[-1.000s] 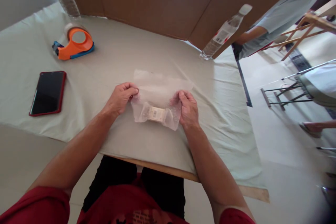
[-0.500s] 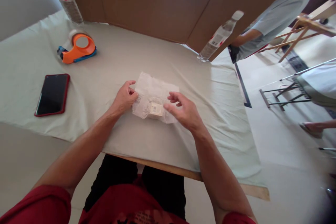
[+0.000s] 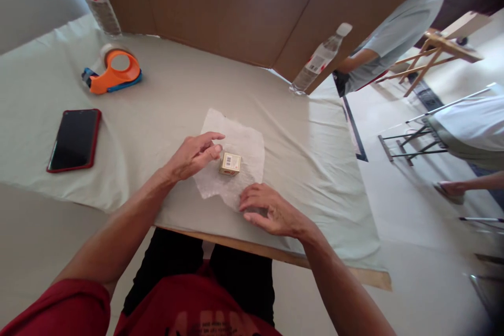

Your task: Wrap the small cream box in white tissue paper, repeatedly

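Note:
A small cardboard box with a printed code on top rests uncovered on a spread sheet of bubble wrap. My left hand is just left of the box, thumb and fingers apart, over the wrap's left side. At the wrap's lower right edge lies my right hand, its fingers curved and thumb apart, touching the sheet. Neither hand grips the box.
An orange tape dispenser and a red-cased phone lie on the cloth-covered table to the left. Water bottles stand by the cardboard panel. People and a folding chair are at the right.
The bubble wrap has opened out flat, leaving the box uncovered. My right hand has moved down toward the near edge, and my left hand has shifted right, toward the box.

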A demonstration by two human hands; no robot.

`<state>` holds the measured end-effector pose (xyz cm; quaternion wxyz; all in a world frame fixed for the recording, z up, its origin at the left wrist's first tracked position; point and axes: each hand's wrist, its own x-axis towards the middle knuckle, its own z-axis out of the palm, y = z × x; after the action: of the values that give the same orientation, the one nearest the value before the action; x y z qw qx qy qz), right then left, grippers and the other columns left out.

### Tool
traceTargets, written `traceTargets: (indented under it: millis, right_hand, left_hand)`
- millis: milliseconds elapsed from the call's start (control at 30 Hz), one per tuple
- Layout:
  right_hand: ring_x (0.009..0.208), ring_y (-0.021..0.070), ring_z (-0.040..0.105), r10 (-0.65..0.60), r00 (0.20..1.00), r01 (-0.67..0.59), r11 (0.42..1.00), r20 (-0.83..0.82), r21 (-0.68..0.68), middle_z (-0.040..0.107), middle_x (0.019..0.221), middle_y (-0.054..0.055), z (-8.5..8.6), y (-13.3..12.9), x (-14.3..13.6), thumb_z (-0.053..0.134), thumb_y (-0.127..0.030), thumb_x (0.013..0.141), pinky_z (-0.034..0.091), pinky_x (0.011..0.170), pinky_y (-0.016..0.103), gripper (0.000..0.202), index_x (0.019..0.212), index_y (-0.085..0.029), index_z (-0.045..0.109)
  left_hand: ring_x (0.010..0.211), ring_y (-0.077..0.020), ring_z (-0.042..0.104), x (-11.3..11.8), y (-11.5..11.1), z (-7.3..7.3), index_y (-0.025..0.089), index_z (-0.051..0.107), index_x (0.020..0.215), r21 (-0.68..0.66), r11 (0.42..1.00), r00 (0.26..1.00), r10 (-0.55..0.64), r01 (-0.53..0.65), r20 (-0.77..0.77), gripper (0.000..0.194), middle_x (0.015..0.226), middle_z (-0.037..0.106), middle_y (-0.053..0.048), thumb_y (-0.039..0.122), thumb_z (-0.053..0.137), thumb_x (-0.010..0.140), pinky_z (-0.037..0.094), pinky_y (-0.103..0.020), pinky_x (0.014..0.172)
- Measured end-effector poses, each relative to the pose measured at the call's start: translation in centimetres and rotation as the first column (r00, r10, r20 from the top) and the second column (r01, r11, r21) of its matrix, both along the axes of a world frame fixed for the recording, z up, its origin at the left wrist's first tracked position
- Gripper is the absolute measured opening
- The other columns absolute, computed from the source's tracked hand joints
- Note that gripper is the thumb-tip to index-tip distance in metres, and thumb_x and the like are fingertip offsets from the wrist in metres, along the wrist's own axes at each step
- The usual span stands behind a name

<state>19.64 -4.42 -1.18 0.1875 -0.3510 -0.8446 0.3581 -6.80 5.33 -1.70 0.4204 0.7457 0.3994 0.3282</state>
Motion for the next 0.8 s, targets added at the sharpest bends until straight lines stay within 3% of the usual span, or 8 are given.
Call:
traceTargets:
  millis: [100, 200, 300, 433, 500, 567, 633, 800]
  right_hand:
    - [0.087, 0.0177, 0.069, -0.186, 0.982, 0.184, 0.982, -0.035, -0.045, 0.075, 0.096, 0.005, 0.2, 0.4, -0.1, 0.060, -0.032, 0.096, 0.056, 0.079, 0.033, 0.016, 0.098, -0.022, 0.072]
    - [0.104, 0.0235, 0.068, -0.398, 0.916, 0.401, 0.908, -0.050, 0.122, 0.072, 0.117, 0.010, -0.2, 2.3, -1.0, 0.061, -0.035, 0.094, 0.058, 0.082, 0.037, 0.026, 0.116, -0.023, 0.069]
    - [0.126, 0.0328, 0.059, -0.389, 0.921, 0.368, 0.895, 0.036, 0.254, 0.063, 0.138, 0.017, -1.5, 4.7, -2.6, 0.068, -0.041, 0.088, 0.052, 0.101, 0.052, 0.053, 0.136, -0.020, 0.059]
    - [0.114, 0.0302, 0.065, -0.405, 0.914, 0.386, 0.885, 0.023, 0.262, 0.070, 0.127, 0.014, -2.7, 5.8, -2.8, 0.067, -0.037, 0.088, 0.052, 0.101, 0.051, 0.047, 0.132, -0.020, 0.060]
    - [0.111, 0.0285, 0.066, -0.567, 0.820, 0.564, 0.776, -0.080, 0.282, 0.071, 0.125, 0.013, -2.9, 5.3, -0.9, 0.067, -0.040, 0.088, 0.054, 0.097, 0.047, 0.047, 0.130, -0.021, 0.060]
    - [0.109, 0.0283, 0.067, -0.725, 0.673, 0.726, 0.613, -0.143, 0.311, 0.070, 0.125, 0.013, -3.1, 4.7, 2.2, 0.068, -0.045, 0.086, 0.055, 0.092, 0.046, 0.051, 0.130, -0.020, 0.059]
    - [0.109, 0.0297, 0.066, -0.827, 0.551, 0.801, 0.485, -0.115, 0.351, 0.070, 0.124, 0.014, -3.8, 4.2, 5.6, 0.066, -0.050, 0.085, 0.055, 0.092, 0.048, 0.053, 0.130, -0.021, 0.060]
    - [0.111, 0.0352, 0.065, -0.822, 0.565, 0.743, 0.543, 0.068, 0.390, 0.068, 0.127, 0.020, -5.7, 3.4, 10.5, 0.065, -0.058, 0.081, 0.051, 0.099, 0.056, 0.070, 0.136, -0.016, 0.057]
  left_hand:
    - [0.066, -0.0153, 0.065, -0.1, 0.4, -0.7, 0.012, 0.053, 0.140, -0.099, 0.992, 0.989, -0.088, 0.077, -0.117, 0.058, 0.084, 0.072, -0.003, 0.036, 0.056, 0.087, 0.054, -0.029, 0.069]
    - [0.081, -0.0189, 0.066, 0.1, 0.6, -1.6, 0.015, 0.050, 0.143, 0.072, 0.993, 0.968, -0.074, 0.094, -0.242, 0.069, 0.105, 0.072, -0.008, 0.030, 0.063, 0.077, 0.055, -0.035, 0.081]
    - [0.117, -0.0281, 0.061, 0.4, 0.4, -2.3, 0.014, 0.038, 0.152, 0.245, 0.959, 0.968, -0.085, 0.144, -0.236, 0.080, 0.130, 0.065, -0.015, 0.027, 0.060, 0.076, 0.049, -0.046, 0.105]
    - [0.139, -0.0331, 0.049, 0.9, 0.2, -3.1, 0.011, 0.019, 0.160, 0.233, 0.943, 0.934, -0.156, 0.237, -0.320, 0.094, 0.148, 0.054, -0.021, 0.027, 0.060, 0.077, 0.037, -0.053, 0.118]
    - [0.146, -0.0359, 0.042, 1.2, 0.1, -3.3, 0.011, 0.021, 0.160, 0.205, 0.945, 0.901, -0.157, 0.256, -0.404, 0.096, 0.155, 0.047, -0.022, 0.038, 0.065, 0.079, 0.033, -0.054, 0.121]
    - [0.151, -0.0382, 0.034, 1.4, 0.1, -3.4, 0.010, 0.026, 0.159, 0.200, 0.944, 0.868, -0.141, 0.263, -0.477, 0.098, 0.160, 0.040, -0.023, 0.051, 0.068, 0.080, 0.028, -0.054, 0.124]
    - [0.153, -0.0390, 0.030, 1.7, 0.1, -3.4, 0.011, 0.031, 0.157, 0.213, 0.941, 0.840, -0.116, 0.264, -0.531, 0.097, 0.161, 0.040, -0.022, 0.058, 0.068, 0.081, 0.024, -0.053, 0.125]
    - [0.152, -0.0396, 0.030, 1.7, 0.1, -3.3, 0.010, 0.036, 0.155, 0.238, 0.937, 0.787, -0.059, 0.256, -0.614, 0.095, 0.160, 0.041, -0.022, 0.062, 0.067, 0.081, 0.021, -0.053, 0.125]
